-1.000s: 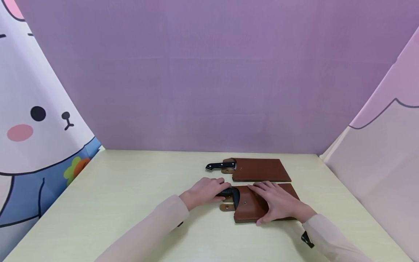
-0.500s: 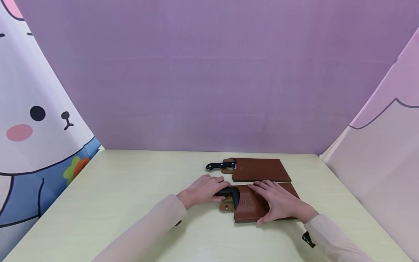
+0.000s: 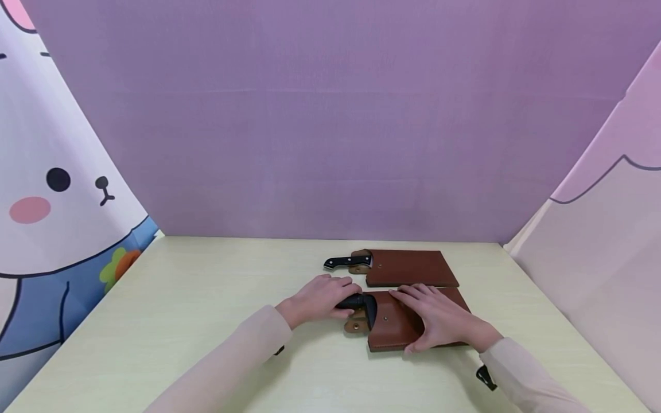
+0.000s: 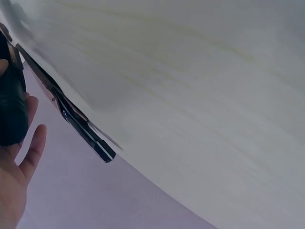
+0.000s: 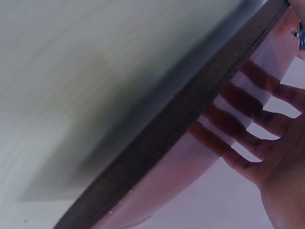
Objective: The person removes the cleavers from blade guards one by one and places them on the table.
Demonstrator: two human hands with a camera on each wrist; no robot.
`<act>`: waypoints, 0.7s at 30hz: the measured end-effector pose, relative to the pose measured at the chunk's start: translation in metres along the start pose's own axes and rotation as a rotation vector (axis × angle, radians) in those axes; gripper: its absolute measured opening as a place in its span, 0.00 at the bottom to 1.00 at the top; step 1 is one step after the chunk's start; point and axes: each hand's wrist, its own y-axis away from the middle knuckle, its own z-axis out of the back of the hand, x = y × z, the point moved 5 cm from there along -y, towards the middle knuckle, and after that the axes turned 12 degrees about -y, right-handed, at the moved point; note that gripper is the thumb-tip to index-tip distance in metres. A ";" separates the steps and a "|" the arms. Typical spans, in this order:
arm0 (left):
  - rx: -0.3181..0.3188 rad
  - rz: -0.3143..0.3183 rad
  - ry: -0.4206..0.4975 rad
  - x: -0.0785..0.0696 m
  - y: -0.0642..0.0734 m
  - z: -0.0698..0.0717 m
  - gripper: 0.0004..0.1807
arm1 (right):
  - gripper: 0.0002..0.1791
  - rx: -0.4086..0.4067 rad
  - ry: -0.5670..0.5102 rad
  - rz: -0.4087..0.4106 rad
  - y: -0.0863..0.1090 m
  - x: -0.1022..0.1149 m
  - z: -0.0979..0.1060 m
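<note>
At lower centre, the crosswise black handle (image 3: pixel 352 302) points left, gripped by the left hand (image 3: pixel 321 298), now slightly farther left, right hand (image 3: pixel 445 315) spread on the sheath (image 3: pixel 389 332).

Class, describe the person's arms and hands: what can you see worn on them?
Plain, pale beige long sleeves reach to both wrists. The left hand and right hand wear no gloves. A small black piece shows beside each sleeve, its purpose unclear.

Looks like a little booth, with purple cloth (image 3: pixel 330 126) behind the bench (image 3: pixel 170 310), cartoon animal cloth (image 3: pixel 62 132) to the bench's left, pink-and-white cloth (image 3: pixel 609 246) to its right.
</note>
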 end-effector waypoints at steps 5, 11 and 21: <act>-0.009 -0.003 0.004 0.001 0.000 0.001 0.22 | 0.61 -0.003 0.008 0.007 0.000 0.000 0.001; -0.020 -0.005 0.008 0.001 0.000 0.002 0.22 | 0.61 -0.003 0.020 0.007 0.000 0.000 0.000; -0.015 0.002 0.040 0.004 0.000 0.003 0.22 | 0.61 -0.017 0.017 0.012 -0.001 0.001 0.002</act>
